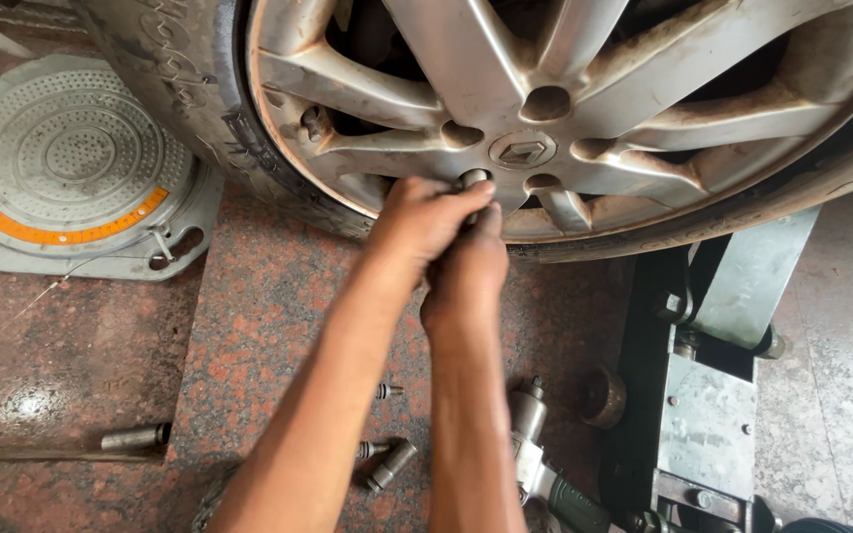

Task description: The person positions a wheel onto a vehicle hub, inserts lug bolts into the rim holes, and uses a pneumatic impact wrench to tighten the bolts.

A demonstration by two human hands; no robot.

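wheel: a dusty silver alloy wheel (584,109) with broad spokes fills the top of the view, its tyre (180,79) at 10 o'clock
socket: a short metal socket (473,179) sits on a lug hole just below the hub centre, at 7 o'clock from the cap
left hand: the left hand (425,219) reaches up from 6 o'clock, its fingers closed round the socket
right hand: the right hand (468,281) lies pressed against the left from below, fingers curled toward the same socket; how firmly it grips I cannot tell
floor: speckled red stone floor (259,316)
loose parts: wheel bolts (379,449) lie on the floor at 6 o'clock, beside the forearms; another socket (135,436) lies at 8 o'clock
impact wrench: an impact wrench (535,454) lies at 5 o'clock
jack: a grey trolley jack (713,395) stands at 4 o'clock under the wheel
turn plate: a round perforated plate (66,158) with an orange band at 9 o'clock
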